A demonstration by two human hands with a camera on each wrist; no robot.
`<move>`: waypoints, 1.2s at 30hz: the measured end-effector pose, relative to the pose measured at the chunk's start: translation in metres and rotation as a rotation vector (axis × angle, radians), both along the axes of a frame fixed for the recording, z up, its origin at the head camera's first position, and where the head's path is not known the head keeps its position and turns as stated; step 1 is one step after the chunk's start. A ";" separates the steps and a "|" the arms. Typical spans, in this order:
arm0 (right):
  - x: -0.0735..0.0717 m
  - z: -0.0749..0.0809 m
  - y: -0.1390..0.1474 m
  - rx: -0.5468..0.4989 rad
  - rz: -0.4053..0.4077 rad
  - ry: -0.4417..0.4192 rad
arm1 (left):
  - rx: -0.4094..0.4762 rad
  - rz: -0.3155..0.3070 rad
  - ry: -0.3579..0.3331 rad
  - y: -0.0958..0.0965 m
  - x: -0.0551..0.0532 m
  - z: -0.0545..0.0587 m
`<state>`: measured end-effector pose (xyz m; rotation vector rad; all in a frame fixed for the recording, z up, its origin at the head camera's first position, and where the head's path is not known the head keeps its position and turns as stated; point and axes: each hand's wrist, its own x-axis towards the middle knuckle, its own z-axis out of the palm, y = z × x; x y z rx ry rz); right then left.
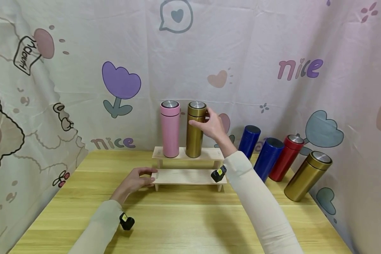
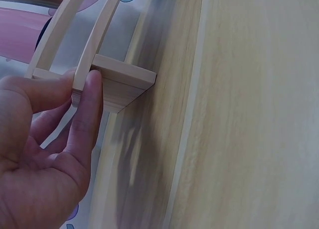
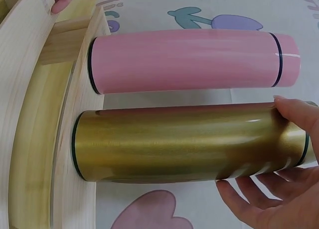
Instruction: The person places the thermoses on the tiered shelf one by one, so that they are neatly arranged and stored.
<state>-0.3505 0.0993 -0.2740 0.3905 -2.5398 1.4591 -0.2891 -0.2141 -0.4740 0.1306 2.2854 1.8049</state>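
Note:
On the upper step of a small two-tier wooden rack stand a pink thermos and a gold thermos, both upright. My right hand holds the gold thermos near its lid, thumb on one side and fingers on the other. The right wrist view shows this thermos's base on the step. With thumb and fingers, my left hand pinches the left end of the lower step. In the left wrist view that step's edge lies between thumb and fingertips.
Right of the rack, two blue thermoses, a red thermos and another gold thermos stand on the wooden table. A printed curtain hangs behind and along the sides.

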 end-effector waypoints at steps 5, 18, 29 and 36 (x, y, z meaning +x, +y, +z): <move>0.000 0.002 0.000 -0.008 0.009 -0.012 | -0.002 -0.003 0.001 0.000 0.001 0.001; 0.007 0.003 0.014 0.004 0.054 -0.061 | -0.006 -0.010 0.015 -0.001 0.001 -0.001; 0.028 -0.002 0.040 0.053 0.076 -0.034 | -0.003 -0.012 0.023 0.001 0.001 0.000; 0.042 -0.010 0.056 0.060 0.086 -0.006 | -0.019 -0.008 0.073 0.001 0.003 -0.004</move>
